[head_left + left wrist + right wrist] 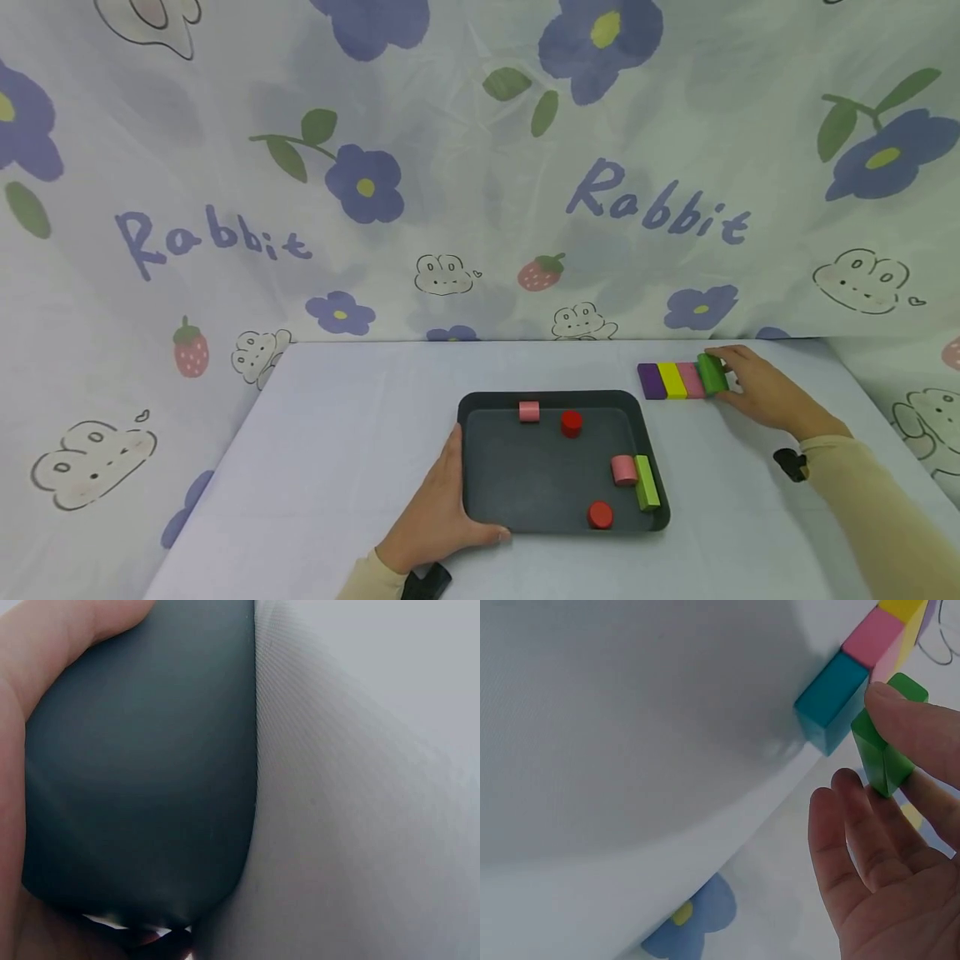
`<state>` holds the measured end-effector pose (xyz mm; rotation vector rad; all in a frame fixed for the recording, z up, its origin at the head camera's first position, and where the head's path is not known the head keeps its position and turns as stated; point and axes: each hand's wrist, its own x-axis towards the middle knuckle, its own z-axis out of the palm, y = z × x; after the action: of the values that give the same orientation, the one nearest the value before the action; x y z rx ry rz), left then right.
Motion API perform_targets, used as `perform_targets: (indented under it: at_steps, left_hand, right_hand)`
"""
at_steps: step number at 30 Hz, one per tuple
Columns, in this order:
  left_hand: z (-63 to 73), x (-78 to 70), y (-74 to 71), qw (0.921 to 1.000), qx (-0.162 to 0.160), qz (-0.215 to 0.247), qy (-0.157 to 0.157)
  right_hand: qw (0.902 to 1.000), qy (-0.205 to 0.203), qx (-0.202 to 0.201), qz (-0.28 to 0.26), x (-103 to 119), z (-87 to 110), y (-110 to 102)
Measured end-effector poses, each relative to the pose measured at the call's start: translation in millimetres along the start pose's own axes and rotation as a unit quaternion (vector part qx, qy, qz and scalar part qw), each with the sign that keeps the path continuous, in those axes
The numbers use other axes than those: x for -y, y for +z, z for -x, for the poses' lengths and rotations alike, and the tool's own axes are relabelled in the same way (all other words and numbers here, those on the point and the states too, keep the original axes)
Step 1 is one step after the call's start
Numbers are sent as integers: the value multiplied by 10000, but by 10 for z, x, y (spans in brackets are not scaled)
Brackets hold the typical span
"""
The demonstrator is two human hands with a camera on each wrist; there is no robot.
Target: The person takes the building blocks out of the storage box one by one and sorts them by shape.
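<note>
My left hand (pixel 438 504) holds the near left corner of a dark grey tray (pixel 525 475), thumb on the front rim, fingers along the left side. In the left wrist view the hand wraps around the tray (pixel 142 772). My right hand (pixel 765 392) pinches a green block (pixel 712 373) between thumb and fingers at the right end of a row of blocks. In the right wrist view, this tilted green block (pixel 881 754) is close beside a teal block (pixel 831 697), which is hidden in the head view. Pink (pixel 691 379), yellow (pixel 672 380) and purple (pixel 652 381) blocks continue the row.
Inside the tray are two pink pieces (pixel 528 412), two red cylinders (pixel 572 423) and a light green block (pixel 647 483) by the right wall. White cloth (pixel 337 450) covers the table. A curtain printed with flowers and rabbits (pixel 450 167) hangs behind.
</note>
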<state>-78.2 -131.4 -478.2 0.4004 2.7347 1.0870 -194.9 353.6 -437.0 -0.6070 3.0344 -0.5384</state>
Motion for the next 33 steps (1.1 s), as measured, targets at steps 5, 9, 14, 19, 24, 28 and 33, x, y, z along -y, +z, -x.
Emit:
perform_targets:
  at_steps: [5, 9, 14, 19, 24, 28, 33]
  left_hand:
    - [-3, 13, 4, 10000, -9, -7, 5]
    - [-3, 13, 6, 10000, -3, -2, -12]
    - [-4, 2, -2, 10000, 1, 28, -28]
    - [-1, 5, -8, 10000, 15, 24, -32]
    - [0, 7, -14, 10000, 11, 27, -40]
    - [-1, 6, -13, 10000, 16, 0, -20]
    - [-5, -1, -15, 10000, 39, -6, -10]
  right_hand:
    - [9997, 184, 154, 17, -94, 7, -25]
    - [9995, 232, 206, 65, -156, 23, -49]
    - [9992, 262, 243, 166, -217, 33, -61]
    - [9980, 411, 409, 256, -256, 4, -48]
    - [9970, 529, 532, 208, -283, -44, -13]
    - [9964, 563, 585, 232, -312, -61, 0]
    - [9959, 581, 632, 282, -317, -67, -1]
